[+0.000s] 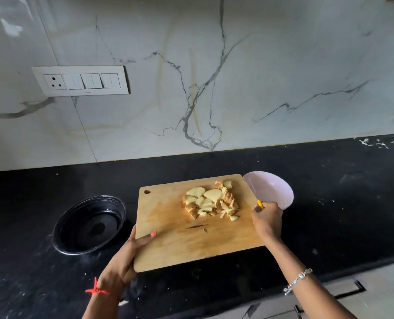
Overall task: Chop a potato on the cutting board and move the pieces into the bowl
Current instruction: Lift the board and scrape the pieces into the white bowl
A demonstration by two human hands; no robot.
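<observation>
A wooden cutting board (173, 226) is lifted off the black counter, with its right edge over the pale pink bowl (272, 187). A pile of chopped potato pieces (211, 201) lies on the board's far right part. My left hand (124, 256) grips the board's near left corner, thumb on top. My right hand (267, 219) is at the board's right edge, curled round a yellow-handled knife (260, 204); only a bit of the handle shows and the blade is hidden.
A black round container (90, 224) sits on the counter left of the board. The marble wall with a switch panel (81, 80) rises behind. White scraps (382, 143) lie at the far right of the counter. The counter's front edge runs below my right arm.
</observation>
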